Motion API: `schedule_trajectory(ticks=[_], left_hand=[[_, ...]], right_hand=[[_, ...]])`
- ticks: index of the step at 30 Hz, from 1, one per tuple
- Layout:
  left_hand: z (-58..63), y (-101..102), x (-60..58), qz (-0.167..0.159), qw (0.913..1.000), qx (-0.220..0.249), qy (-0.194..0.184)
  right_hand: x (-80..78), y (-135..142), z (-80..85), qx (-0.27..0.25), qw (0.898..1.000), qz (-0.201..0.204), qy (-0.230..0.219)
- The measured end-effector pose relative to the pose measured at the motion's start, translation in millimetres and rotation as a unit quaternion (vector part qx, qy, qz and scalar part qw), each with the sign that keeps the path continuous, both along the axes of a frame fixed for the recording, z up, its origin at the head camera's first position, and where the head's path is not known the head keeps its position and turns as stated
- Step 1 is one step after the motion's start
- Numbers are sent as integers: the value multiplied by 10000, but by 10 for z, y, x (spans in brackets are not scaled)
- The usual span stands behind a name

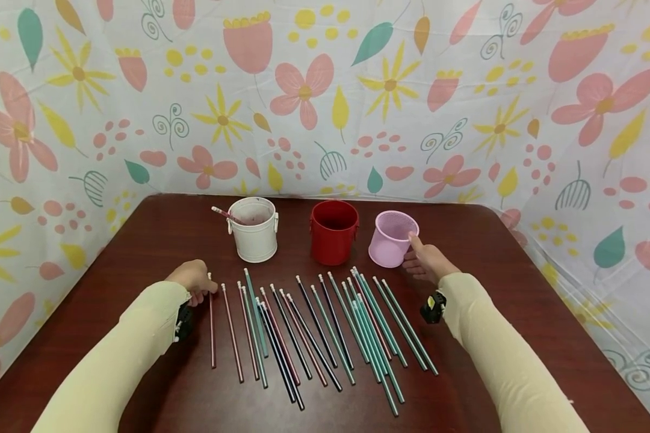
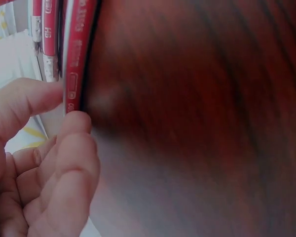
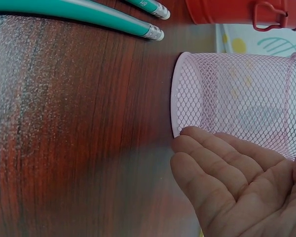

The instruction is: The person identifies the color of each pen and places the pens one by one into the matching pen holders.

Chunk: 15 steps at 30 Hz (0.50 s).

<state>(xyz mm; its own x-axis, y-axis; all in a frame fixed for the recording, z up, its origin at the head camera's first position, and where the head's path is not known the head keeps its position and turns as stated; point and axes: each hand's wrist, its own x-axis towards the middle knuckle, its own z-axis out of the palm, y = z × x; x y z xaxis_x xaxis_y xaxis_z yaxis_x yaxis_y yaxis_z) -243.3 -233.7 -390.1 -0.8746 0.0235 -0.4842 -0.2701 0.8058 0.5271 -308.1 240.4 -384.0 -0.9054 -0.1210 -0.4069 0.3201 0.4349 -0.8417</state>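
Note:
My left hand is at the left end of the row of pencils. Its thumb and index finger pinch a red pencil near its upper end; the pencil points toward me along the table. At the right, my right hand is beside a pink mesh cup, thumb at the rim. In the right wrist view its fingers extend straight along the cup's side. A white bucket with one red pencil leaning in it stands at the back left.
Between white bucket and pink cup stands a red bucket. Several red, teal and dark pencils lie side by side across the middle of the brown table, eraser ends away from me. A floral curtain hangs behind the table.

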Motion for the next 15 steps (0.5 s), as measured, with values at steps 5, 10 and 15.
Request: schedule_trajectory(ticks=[5, 10, 15], left_hand=[[-8, 31, -3, -71, 10000, 38, -42], [-6, 32, 3, -54, 10000, -51, 60], [64, 52, -6, -366, 9961, -586, 542]], right_hand=[[-19, 2, -22, 13, 10000, 3, 14], [-22, -9, -24, 4, 10000, 24, 19], [-24, 1, -16, -37, 10000, 1, -3]])
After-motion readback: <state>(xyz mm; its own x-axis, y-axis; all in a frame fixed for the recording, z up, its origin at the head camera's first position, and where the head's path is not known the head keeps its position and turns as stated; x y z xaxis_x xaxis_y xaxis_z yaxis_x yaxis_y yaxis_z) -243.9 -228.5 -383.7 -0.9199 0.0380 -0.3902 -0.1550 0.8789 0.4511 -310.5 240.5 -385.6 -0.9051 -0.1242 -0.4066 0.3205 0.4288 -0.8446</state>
